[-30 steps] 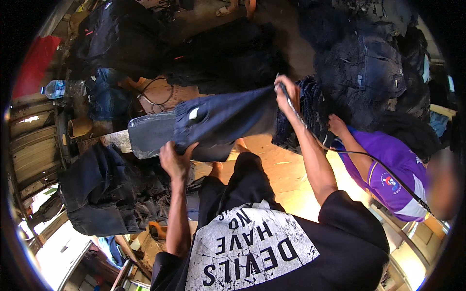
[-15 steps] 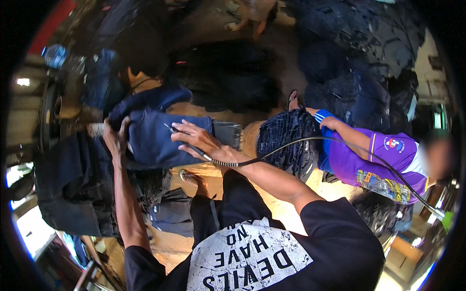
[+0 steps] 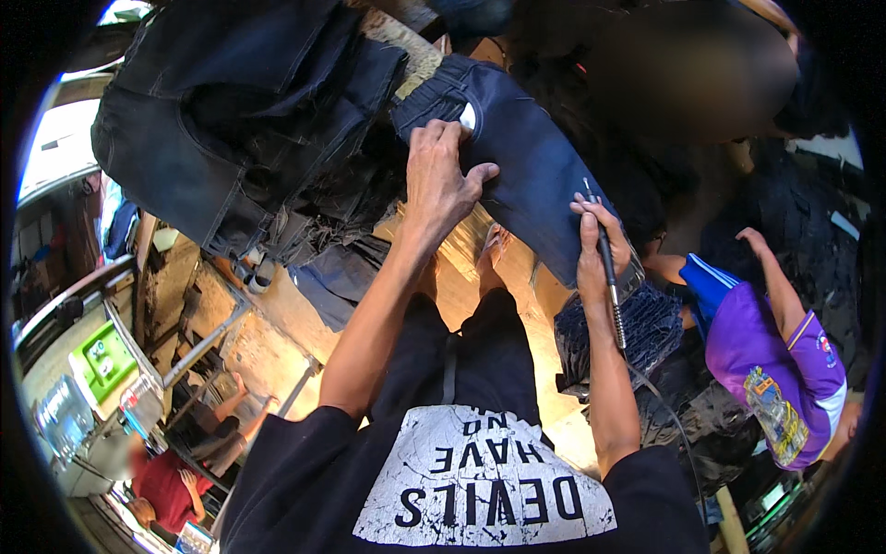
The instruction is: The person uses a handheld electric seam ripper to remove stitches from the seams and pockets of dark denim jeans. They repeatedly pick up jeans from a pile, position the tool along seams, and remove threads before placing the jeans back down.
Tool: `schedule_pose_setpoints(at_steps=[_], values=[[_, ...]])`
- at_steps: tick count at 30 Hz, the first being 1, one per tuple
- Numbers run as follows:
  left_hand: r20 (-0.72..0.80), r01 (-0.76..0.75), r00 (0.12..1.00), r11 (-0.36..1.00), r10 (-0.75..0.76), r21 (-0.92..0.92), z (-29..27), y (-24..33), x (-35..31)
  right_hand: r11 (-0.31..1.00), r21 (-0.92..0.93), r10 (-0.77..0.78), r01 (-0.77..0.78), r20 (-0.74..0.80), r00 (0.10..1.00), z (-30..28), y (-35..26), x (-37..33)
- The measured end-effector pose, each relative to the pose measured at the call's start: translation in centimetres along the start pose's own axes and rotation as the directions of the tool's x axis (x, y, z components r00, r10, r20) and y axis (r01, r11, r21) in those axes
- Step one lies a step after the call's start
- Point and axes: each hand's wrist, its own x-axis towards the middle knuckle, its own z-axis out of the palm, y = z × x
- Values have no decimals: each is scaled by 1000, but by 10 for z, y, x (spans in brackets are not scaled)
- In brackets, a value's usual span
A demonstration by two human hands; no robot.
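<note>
Dark blue jeans point(image 3: 535, 162) lie over a narrow board point(image 3: 406, 46), with the waistband toward the upper left and the leg running down to the right. My left hand point(image 3: 441, 175) rests on them near the waistband, fingers bent on the cloth and thumb spread apart. A small white patch shows beside its fingertips. Close to the leg's lower end, my right hand point(image 3: 602, 245) grips a thin, pen-shaped rotary tool point(image 3: 605, 249). Its tip points up and away, apart from the cloth. A flexible cable point(image 3: 660, 397) trails from its spring-covered end.
Black trousers point(image 3: 194, 138) are heaped at the upper left. A bundle of dark frayed cloth point(image 3: 600, 337) stands below my right hand. To the right is a person in a purple shirt point(image 3: 766, 360); another in a red shirt point(image 3: 171, 489) is at lower left, near a green tray point(image 3: 103, 362).
My view has turned, so the jeans now slant down to the right. My right hand has moved off the cloth toward the leg's end. The left hand has loosened its grip.
</note>
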Motion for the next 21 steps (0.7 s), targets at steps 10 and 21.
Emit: schedule_pose_setpoints(at_steps=[10,21], values=[[-42,158,983,938,-179,-309,10,-15,-14,966,60,-258,251,258,931,83,-13,55],[-8,233,962,835,-273,-499,12,-43,-19,864,134,-502,485,301,811,109,6,61]])
